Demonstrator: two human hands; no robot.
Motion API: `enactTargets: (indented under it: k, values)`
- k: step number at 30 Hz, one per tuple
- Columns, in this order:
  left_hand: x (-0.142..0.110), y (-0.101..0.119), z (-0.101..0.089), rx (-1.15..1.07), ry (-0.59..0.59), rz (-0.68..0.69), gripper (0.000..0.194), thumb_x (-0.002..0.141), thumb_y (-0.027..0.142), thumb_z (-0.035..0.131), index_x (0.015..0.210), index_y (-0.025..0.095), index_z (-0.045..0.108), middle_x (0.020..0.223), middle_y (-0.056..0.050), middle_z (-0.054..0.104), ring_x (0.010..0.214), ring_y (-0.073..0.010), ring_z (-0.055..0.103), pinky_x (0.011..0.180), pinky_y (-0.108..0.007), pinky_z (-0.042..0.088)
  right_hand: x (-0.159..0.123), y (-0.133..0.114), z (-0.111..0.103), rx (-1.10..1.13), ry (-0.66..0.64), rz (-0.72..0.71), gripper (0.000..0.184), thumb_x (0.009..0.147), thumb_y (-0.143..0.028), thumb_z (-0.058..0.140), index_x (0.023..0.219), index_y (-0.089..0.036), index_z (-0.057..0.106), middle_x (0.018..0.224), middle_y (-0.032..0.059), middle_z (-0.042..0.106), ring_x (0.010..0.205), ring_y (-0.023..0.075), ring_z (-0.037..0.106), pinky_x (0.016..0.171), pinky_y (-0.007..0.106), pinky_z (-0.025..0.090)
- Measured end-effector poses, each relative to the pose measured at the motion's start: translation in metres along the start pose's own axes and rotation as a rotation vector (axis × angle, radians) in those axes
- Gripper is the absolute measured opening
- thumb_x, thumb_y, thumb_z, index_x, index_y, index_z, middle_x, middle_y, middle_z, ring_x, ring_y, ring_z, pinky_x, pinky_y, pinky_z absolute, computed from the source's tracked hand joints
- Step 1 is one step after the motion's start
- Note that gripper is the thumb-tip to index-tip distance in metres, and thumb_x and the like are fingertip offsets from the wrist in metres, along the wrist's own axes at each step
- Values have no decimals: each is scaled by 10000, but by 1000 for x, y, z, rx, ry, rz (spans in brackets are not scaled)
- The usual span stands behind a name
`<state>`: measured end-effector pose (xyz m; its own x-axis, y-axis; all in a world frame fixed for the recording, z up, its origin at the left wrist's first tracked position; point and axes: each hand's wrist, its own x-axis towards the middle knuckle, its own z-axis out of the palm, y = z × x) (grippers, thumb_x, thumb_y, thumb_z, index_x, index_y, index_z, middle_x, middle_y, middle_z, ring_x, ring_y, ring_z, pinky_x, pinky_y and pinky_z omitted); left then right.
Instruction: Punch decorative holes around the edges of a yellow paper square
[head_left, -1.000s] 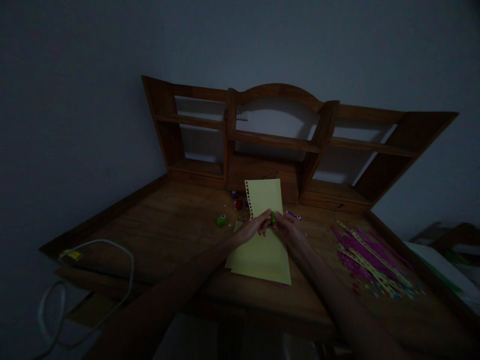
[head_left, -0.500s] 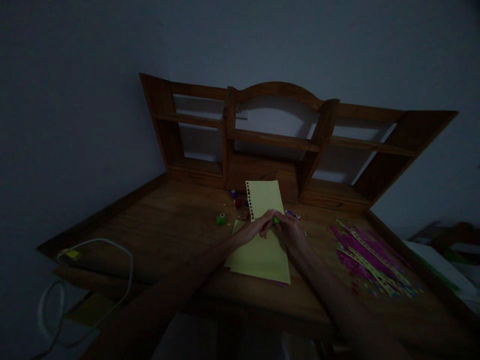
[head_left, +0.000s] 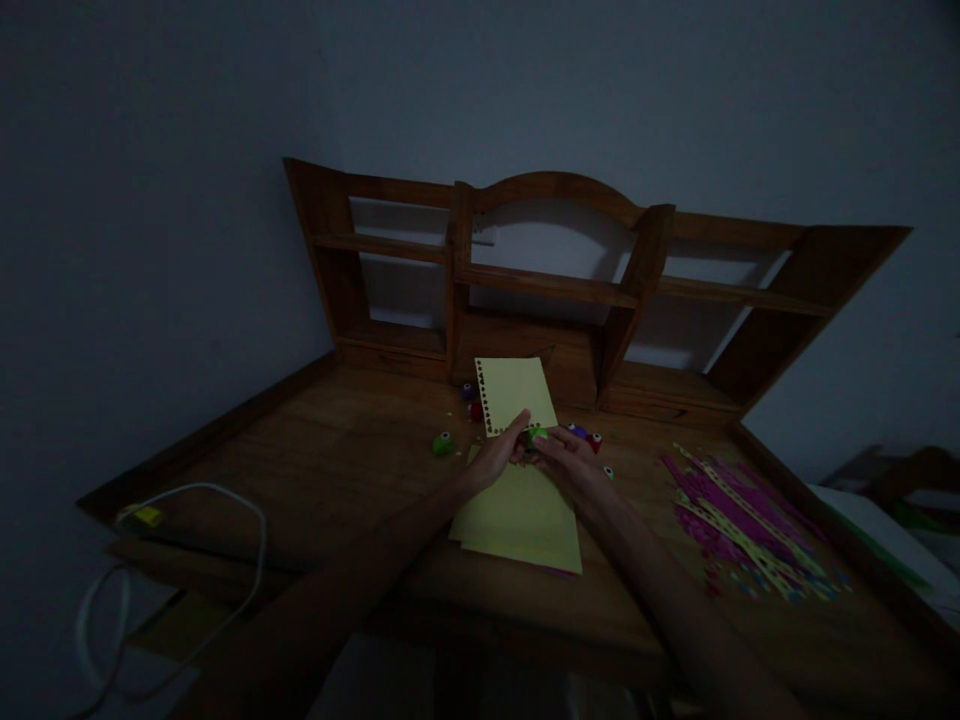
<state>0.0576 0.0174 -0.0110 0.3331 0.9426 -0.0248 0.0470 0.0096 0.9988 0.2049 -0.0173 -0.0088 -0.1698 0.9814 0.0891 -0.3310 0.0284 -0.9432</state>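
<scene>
A yellow sheet [head_left: 514, 388] is held up off the desk, with small shaped holes along its left edge and some along its near edge. My left hand [head_left: 496, 458] is closed on the near part of this sheet. At that same edge, my right hand [head_left: 576, 462] grips a small green craft punch [head_left: 535, 437], its fingers wrapped round it. The fingertips of both hands nearly meet there and partly hide the punch. Below the hands, a stack of yellow paper [head_left: 517, 525] lies on the desk.
Another green punch [head_left: 442, 444] stands left of the hands, with a red punch [head_left: 475, 411] and a purple one [head_left: 468, 391] behind. More punches [head_left: 594, 441] sit at right. Punched magenta and yellow strips [head_left: 742, 510] cover the right side. A white cable [head_left: 217, 487] hangs at left.
The yellow sheet has shifted left. The green punch has moved slightly left with my right hand and shows more. My left hand has also moved a little left.
</scene>
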Motion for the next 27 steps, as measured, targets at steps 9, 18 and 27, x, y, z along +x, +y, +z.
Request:
enactTargets:
  k: [9, 18, 27]
  values:
    - [0, 2, 5, -12, 23, 10, 640, 771, 750, 389, 502, 178, 482, 486, -2, 477, 509, -122, 445, 564, -269, 362, 2, 1, -3, 2, 22, -10, 220, 669, -297, 824, 824, -188, 712, 768, 19, 711, 646, 132, 636, 643, 251, 496]
    - [5, -8, 0, -20, -28, 16, 601, 807, 705, 400, 579, 167, 538, 539, 2, 493, 538, -120, 461, 603, -268, 382, 7, 6, -13, -23, 97, -47, 200, 707, -364, 789, 751, -188, 703, 748, 15, 690, 621, 124, 596, 612, 256, 459]
    - [8, -12, 0, -21, -130, 93, 583, 832, 696, 364, 626, 174, 523, 540, 24, 445, 539, -117, 428, 603, -264, 376, 6, 1, -10, 4, 109, -53, 201, 727, -385, 770, 765, -193, 727, 780, 17, 686, 616, 118, 572, 583, 249, 449]
